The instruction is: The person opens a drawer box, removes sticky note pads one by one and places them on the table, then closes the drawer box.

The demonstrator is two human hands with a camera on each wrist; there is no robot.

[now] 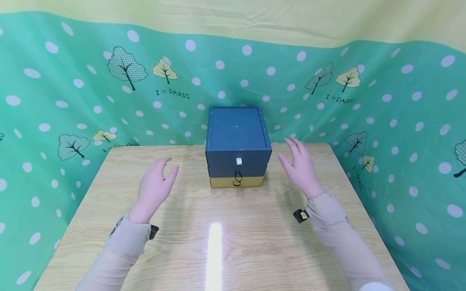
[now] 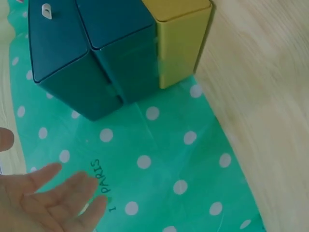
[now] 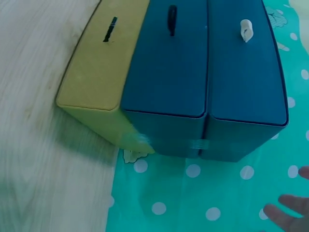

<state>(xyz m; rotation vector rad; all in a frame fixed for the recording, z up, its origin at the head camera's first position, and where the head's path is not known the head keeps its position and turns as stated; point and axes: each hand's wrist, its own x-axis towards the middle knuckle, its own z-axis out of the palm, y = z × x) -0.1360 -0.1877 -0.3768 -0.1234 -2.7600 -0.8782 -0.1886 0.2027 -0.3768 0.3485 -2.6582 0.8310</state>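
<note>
At the back of the table stands a stack of three drawer boxes, taped together at the side. The top blue box (image 1: pixel 237 129) has a white tab (image 1: pixel 238 161) on its front. Under it sits a second blue box (image 3: pixel 166 67) with a black loop, and lowest a yellow box (image 1: pixel 218 182) with another dark loop. My left hand (image 1: pixel 156 188) hovers to the left of the stack, fingers loosely bent, holding nothing. On the other side, my right hand (image 1: pixel 300 167) is held near the stack with its fingers spread, touching nothing.
The wooden table (image 1: pixel 189 226) extends toward me, with a bright light reflection in its front middle. A green dotted cloth (image 1: pixel 222 68) with printed trees hangs behind and along both sides. Each wrist carries a small dark camera, like the right one (image 1: pixel 301 215).
</note>
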